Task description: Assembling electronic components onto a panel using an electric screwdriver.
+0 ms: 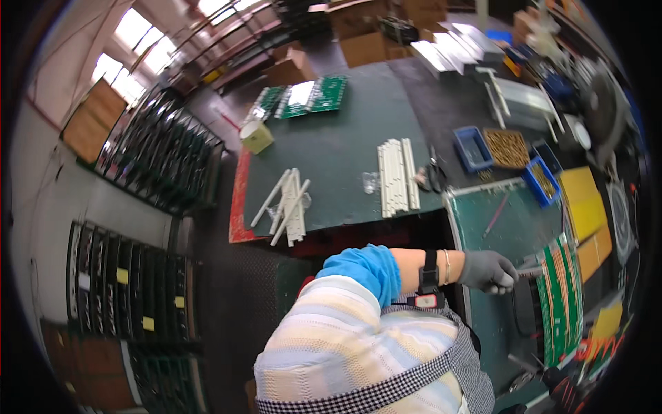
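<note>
My left hand (488,272), in a grey glove, reaches right over the green bench mat with its fingers curled together. A short greyish piece (529,272) runs from its fingertips to the edge of a green circuit board (560,303) with copper-coloured strips. Whether the fingers grip that piece, I cannot make out. The board stands tilted at the right side of the bench. A dark cable loop (518,310) lies below the hand. My right hand does not show; a dark thing with red marks (565,390) sits at the lower right.
White tubes lie in a bundle (396,178) and a loose pile (293,207) on the dark table. Scissors (436,172), a blue bin (473,148) and a tray of brass-coloured parts (507,147) are beyond the bench. Board racks (162,148) stand left; a yellow sheet (583,200) lies right.
</note>
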The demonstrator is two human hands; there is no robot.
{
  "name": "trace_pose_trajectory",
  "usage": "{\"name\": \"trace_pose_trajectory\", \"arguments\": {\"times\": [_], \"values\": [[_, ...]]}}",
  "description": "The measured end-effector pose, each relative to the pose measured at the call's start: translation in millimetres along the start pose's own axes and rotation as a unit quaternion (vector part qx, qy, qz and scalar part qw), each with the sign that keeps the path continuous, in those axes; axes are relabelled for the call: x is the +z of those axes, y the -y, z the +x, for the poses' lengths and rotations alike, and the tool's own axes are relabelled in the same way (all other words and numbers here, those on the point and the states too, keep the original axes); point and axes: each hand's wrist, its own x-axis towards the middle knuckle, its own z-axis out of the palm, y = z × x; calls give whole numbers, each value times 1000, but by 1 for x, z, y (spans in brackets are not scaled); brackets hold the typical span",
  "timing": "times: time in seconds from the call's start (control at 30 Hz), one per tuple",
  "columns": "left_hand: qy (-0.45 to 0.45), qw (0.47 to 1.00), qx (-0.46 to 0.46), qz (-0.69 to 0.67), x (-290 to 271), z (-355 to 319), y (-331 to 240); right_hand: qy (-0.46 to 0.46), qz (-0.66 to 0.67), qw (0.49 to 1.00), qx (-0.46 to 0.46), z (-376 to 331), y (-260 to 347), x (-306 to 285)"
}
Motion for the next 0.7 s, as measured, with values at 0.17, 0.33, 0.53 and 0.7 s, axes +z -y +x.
{"name": "trace_pose_trajectory", "arguments": {"times": [0.17, 0.33, 0.53, 0.7], "values": [[-4, 999, 48, 10, 13, -11, -23, 39, 34, 999, 18, -2, -23, 38], [-4, 992, 67, 105, 48, -7, -41, 55, 42, 997, 26, -4, -30, 53], [-30, 971, 123, 205, 69, -3, -47, 53, 46, 997, 25, -5, -32, 57], [-28, 978, 81, 192, 66, 2, -48, 49, 43, 998, 23, -5, -34, 60]]}}
